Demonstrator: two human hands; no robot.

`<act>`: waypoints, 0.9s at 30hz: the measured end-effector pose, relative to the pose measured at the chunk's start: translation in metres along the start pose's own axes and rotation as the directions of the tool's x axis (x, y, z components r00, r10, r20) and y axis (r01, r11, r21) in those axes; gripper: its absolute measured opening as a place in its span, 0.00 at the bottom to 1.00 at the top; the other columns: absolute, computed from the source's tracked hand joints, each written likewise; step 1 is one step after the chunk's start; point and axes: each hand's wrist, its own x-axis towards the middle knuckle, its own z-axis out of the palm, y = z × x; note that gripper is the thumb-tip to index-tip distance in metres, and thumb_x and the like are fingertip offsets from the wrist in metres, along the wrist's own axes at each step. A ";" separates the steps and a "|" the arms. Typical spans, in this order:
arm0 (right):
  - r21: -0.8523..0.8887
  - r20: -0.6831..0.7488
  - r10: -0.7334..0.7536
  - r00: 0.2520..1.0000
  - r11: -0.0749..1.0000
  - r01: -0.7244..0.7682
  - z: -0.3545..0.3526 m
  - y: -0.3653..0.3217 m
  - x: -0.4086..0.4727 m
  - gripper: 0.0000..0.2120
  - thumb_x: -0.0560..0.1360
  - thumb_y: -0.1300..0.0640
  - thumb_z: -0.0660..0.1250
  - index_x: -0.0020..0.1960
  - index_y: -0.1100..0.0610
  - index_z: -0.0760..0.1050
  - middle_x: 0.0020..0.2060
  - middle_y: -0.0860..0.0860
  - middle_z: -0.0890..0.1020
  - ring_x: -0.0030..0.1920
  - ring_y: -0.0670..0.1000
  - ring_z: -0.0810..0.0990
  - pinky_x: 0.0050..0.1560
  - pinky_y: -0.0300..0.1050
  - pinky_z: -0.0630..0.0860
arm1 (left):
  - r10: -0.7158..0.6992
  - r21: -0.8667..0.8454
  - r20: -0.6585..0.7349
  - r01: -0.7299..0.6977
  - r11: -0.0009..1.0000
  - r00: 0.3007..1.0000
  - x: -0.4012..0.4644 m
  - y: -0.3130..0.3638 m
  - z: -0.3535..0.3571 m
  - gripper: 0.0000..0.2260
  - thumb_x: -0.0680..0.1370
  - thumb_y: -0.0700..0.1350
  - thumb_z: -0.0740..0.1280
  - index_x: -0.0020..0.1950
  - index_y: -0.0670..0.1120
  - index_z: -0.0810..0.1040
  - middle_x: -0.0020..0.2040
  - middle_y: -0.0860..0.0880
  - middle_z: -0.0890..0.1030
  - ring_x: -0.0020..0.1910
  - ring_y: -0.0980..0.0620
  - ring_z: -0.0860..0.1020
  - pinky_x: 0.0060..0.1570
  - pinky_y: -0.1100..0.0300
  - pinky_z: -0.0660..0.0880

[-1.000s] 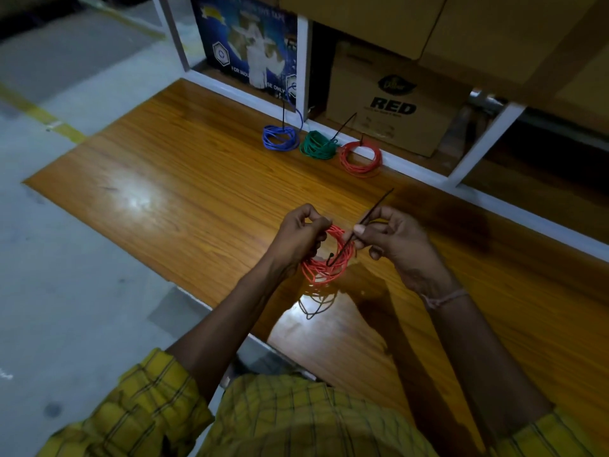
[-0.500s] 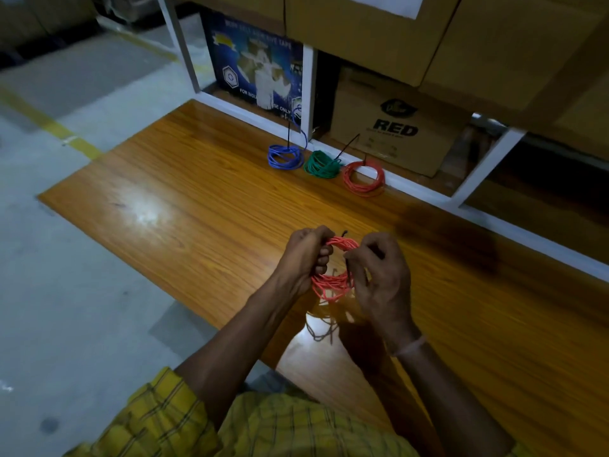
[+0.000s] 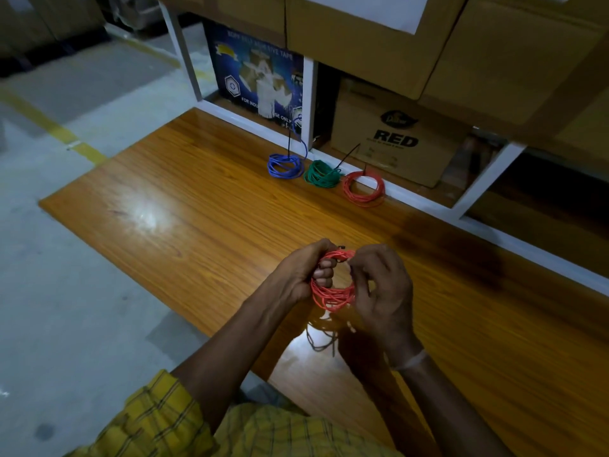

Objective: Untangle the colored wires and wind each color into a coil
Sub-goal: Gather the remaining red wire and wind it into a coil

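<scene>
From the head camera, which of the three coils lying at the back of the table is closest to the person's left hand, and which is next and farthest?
From the left hand:
1. Green coil, the middle one.
2. Blue coil, at the left end; too close to the green to call firmly.
3. Red coil, at the right end, against the white frame.

Held coil [image 3: 331, 293]: orange-red. Coils on brown woodgrain table [image 3: 197, 206]: blue [image 3: 285, 165], green [image 3: 321, 174], red [image 3: 363, 188]. Sleeve [image 3: 148, 420]: yellow plaid.

Four wire coils: one blue coil [image 3: 285, 165], one green coil [image 3: 322, 174], two red — red coil on the surface [image 3: 363, 188], red coil between two hands [image 3: 332, 293].
</scene>
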 end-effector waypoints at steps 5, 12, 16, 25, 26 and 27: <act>0.428 0.063 0.486 0.871 0.776 -0.464 -0.010 -0.012 0.012 0.02 0.81 0.59 0.71 0.53 0.55 0.78 0.45 0.47 0.85 0.48 0.44 0.84 0.48 0.41 0.82 | 0.165 0.092 -0.009 -0.163 0.982 0.986 -0.007 -0.002 0.002 0.10 0.84 0.38 0.60 0.42 0.44 0.71 0.26 0.51 0.66 0.20 0.57 0.59 0.20 0.65 0.56; 0.578 0.207 0.637 0.743 0.533 -0.618 -0.013 -0.013 0.018 0.05 0.81 0.58 0.70 0.56 0.53 0.81 0.43 0.50 0.85 0.43 0.44 0.84 0.44 0.43 0.80 | 0.362 0.332 -0.048 -0.326 0.885 0.931 -0.018 -0.006 0.006 0.11 0.81 0.39 0.66 0.40 0.47 0.72 0.28 0.48 0.70 0.23 0.54 0.60 0.25 0.62 0.55; 0.598 0.229 0.664 0.712 0.481 -0.641 -0.014 -0.015 0.021 0.04 0.82 0.59 0.70 0.54 0.53 0.84 0.42 0.49 0.87 0.42 0.41 0.84 0.41 0.34 0.78 | 0.432 0.479 -0.014 -0.373 0.795 0.902 -0.024 -0.007 0.007 0.07 0.81 0.43 0.68 0.43 0.46 0.74 0.29 0.49 0.71 0.24 0.54 0.61 0.26 0.62 0.57; 0.651 0.264 0.683 0.681 0.395 -0.648 -0.017 -0.019 0.019 0.06 0.80 0.61 0.71 0.57 0.59 0.84 0.39 0.49 0.87 0.38 0.41 0.84 0.39 0.32 0.77 | 0.546 0.611 0.015 -0.440 0.658 0.838 -0.033 -0.009 0.003 0.09 0.80 0.46 0.71 0.45 0.40 0.80 0.41 0.41 0.80 0.27 0.55 0.68 0.26 0.61 0.65; 0.658 0.274 0.681 0.679 0.382 -0.649 -0.018 -0.019 0.018 0.05 0.81 0.61 0.71 0.55 0.59 0.84 0.38 0.49 0.87 0.37 0.42 0.83 0.39 0.33 0.77 | 0.537 0.592 0.010 -0.438 0.677 0.844 -0.032 -0.009 0.003 0.07 0.80 0.45 0.71 0.46 0.41 0.82 0.38 0.43 0.80 0.26 0.55 0.67 0.26 0.61 0.64; 0.668 0.286 0.679 0.676 0.365 -0.649 -0.019 -0.019 0.018 0.05 0.81 0.60 0.71 0.54 0.60 0.84 0.37 0.49 0.85 0.36 0.43 0.82 0.38 0.34 0.77 | 0.529 0.575 0.008 -0.436 0.692 0.849 -0.032 -0.009 0.002 0.05 0.80 0.44 0.71 0.48 0.43 0.83 0.36 0.46 0.80 0.26 0.55 0.66 0.26 0.61 0.63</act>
